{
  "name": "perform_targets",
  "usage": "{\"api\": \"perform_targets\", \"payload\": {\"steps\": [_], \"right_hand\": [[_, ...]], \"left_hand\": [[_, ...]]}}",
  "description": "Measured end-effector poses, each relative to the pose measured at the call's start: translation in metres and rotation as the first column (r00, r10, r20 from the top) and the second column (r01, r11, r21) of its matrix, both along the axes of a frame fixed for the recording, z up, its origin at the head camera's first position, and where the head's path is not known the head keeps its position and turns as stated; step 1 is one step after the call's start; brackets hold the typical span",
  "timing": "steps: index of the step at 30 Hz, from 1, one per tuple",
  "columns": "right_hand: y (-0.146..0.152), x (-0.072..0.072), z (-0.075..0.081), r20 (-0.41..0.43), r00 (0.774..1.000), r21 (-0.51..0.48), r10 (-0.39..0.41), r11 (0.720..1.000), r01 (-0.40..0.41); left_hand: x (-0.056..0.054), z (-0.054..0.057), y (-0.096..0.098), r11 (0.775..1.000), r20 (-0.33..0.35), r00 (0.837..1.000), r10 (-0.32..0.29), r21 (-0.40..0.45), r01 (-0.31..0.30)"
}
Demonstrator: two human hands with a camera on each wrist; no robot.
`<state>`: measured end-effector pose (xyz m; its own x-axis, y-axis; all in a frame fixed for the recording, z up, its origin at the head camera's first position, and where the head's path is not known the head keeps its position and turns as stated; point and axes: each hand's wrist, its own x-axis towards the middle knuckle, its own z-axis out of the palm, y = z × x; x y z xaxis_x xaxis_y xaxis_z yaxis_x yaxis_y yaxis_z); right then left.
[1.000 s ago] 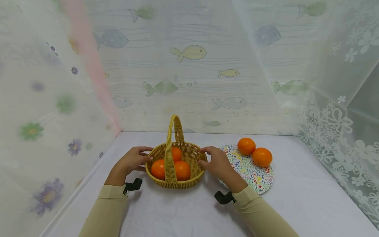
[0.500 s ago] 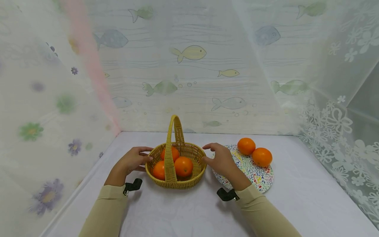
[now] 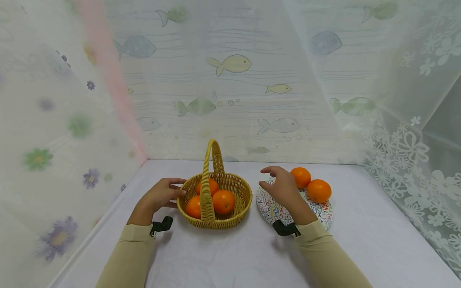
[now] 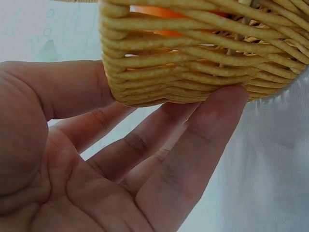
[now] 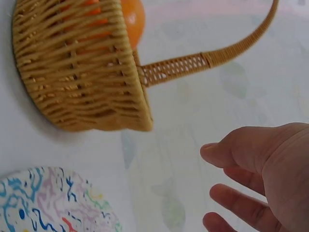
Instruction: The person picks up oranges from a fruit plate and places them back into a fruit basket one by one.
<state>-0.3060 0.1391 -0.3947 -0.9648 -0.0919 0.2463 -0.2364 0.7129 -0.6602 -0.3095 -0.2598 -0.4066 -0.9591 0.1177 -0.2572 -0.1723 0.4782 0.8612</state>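
Wicker basket [image 3: 237, 214], golden yellow and oval, stands upright near the middle of the white tabletop [image 3: 223, 256], just left of a round plate [image 3: 265, 206]. Thick, glossy strands run around its flaring wall in wavy rows, with small gaps that let orange show through in both wrist views. A tall handle [image 3: 213, 152] arches over its narrow width, from near rim to far; the right wrist view shows an open lattice at its foot and tight winding above. Three smooth orange fruits [image 3: 223, 202] sit inside, one partly hidden by the handle.

The person's left grip [image 3: 160, 196] holds the basket's left end between thumb and fingers, thumb at the rim. Their right grip [image 3: 284, 190] is wide, thumb and forefinger apart with nothing between them, over the plate and clear of the basket. White with multicoloured squiggles, the plate bears two more orange fruits [image 3: 318, 191], side by side.
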Motion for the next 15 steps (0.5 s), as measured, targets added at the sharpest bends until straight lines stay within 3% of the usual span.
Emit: {"api": "perform_targets", "payload": {"steps": [6, 15], "right_hand": [[0.015, -0.005, 0.001, 0.03, 0.999, -0.025, -0.029, 0.999, 0.03], [0.038, -0.012, -0.003, 0.003, 0.995, -0.043, -0.099, 0.994, 0.099]], "left_hand": [[0.001, 0.0, 0.0, 1.0, 0.003, 1.0, 0.002, -0.002, -0.002], [0.003, 0.004, 0.002, 1.0, 0.002, 1.0, 0.002, -0.002, -0.002]]}}
